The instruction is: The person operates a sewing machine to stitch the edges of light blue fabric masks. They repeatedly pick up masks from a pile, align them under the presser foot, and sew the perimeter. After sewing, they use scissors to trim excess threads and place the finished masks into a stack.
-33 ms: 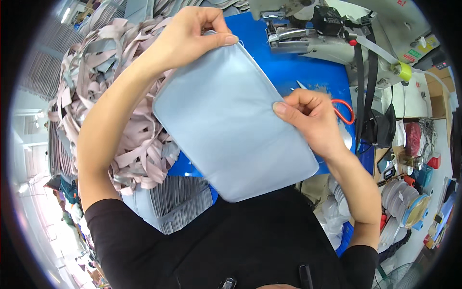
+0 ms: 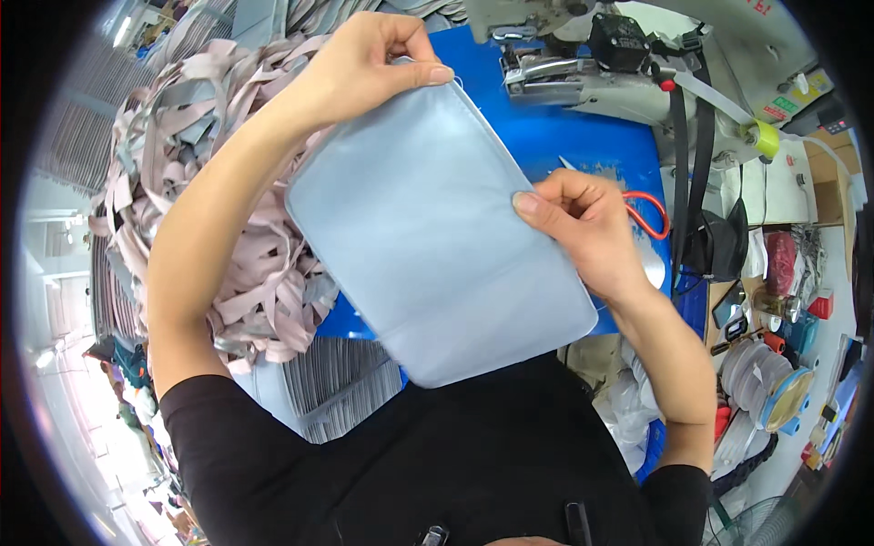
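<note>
I hold a pale grey-blue rounded-corner fabric piece (image 2: pixel 428 237) with stitched edges, tilted over the blue work surface. My left hand (image 2: pixel 373 64) grips its upper corner, thumb pressed on top and fingers curled, where a small loose thread shows. My right hand (image 2: pixel 583 227) pinches its right edge, thumb over the face. Just beyond that hand lie red-handled scissors (image 2: pixel 663 214), partly hidden by my fingers. The underside of the piece is hidden.
A big tangled pile of pink and grey strips (image 2: pixel 228 100) fills the left, with stacked grey pieces (image 2: pixel 337 387) below. A sewing machine (image 2: pixel 592 82) occupies the back right over the blue surface (image 2: pixel 482 55). Spools and tools (image 2: pixel 756 373) crowd the right.
The fabric piece has shifted very slightly to the left, its lower edge a little lower. My right hand moved slightly left with it; both grips are unchanged.
</note>
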A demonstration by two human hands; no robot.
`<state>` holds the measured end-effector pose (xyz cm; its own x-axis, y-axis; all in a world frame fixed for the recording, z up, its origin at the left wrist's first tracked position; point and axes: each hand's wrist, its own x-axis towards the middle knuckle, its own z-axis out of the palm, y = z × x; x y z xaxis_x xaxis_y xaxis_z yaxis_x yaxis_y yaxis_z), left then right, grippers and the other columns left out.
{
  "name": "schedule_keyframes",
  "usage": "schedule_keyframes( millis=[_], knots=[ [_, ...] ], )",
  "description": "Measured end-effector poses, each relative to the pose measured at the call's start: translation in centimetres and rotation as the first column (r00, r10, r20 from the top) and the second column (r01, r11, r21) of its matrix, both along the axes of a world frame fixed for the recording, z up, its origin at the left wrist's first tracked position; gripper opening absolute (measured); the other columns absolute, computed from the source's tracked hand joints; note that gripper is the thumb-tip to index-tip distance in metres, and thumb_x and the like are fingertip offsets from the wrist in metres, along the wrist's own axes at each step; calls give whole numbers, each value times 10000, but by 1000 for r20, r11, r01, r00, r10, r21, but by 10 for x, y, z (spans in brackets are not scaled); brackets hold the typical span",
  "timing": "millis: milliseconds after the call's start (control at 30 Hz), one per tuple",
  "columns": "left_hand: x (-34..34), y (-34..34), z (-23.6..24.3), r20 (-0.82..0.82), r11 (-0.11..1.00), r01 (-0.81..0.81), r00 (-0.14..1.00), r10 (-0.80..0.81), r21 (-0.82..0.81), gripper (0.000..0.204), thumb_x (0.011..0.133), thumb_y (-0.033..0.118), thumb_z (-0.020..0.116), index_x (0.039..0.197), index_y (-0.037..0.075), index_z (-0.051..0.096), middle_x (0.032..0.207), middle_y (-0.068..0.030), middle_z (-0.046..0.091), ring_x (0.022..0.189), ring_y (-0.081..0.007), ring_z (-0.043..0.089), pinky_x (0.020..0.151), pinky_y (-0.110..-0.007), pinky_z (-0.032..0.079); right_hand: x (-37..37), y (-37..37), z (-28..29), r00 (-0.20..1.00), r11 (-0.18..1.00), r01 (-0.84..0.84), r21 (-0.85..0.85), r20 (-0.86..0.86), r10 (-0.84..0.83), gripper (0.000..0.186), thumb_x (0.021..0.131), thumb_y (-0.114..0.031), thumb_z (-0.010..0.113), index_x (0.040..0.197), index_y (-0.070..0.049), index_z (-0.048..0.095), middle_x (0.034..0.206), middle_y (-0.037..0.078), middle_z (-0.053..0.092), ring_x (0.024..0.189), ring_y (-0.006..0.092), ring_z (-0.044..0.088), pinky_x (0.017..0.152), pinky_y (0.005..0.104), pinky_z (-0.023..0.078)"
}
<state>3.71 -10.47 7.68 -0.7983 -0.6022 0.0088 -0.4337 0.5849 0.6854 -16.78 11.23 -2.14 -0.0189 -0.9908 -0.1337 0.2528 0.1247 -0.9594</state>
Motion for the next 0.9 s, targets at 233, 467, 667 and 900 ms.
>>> schedule_keyframes(
  millis=[233,467,667,900],
  knots=[
    [-35,-64,-48,-42,993,-24,999,29,116,189,906,182,795,890,3,739,797,-21,708,743,-75,607,689,-265,477,6,-37,-8,956,977,138,163,236,-174,143,960,-127,760,932,10,733,821,41,729,694,57,636,639,231,515],
    [-50,-88,-65,-274,983,141,956,-105,116,417,894,-17,765,1299,-7,664,1268,-70,712,1147,-165,625,1014,-324,505,5,-51,-12,940,963,180,199,255,-228,173,959,-157,762,954,13,730,824,50,730,682,74,649,628,237,526],
    [-55,-104,-70,-266,969,240,940,-215,63,455,887,12,754,1323,3,627,1252,-95,694,1103,-190,647,974,-343,522,4,-57,-14,931,964,185,193,278,-235,184,957,-161,759,972,20,729,832,63,734,687,87,665,632,242,538],
    [-70,-115,-69,-229,968,250,944,-237,32,361,851,79,768,1189,9,662,1117,-114,705,1006,-207,660,901,-358,530,2,-68,-17,914,959,221,176,306,-266,221,949,-181,764,993,32,725,860,77,738,700,106,674,642,252,547]
  ],
)
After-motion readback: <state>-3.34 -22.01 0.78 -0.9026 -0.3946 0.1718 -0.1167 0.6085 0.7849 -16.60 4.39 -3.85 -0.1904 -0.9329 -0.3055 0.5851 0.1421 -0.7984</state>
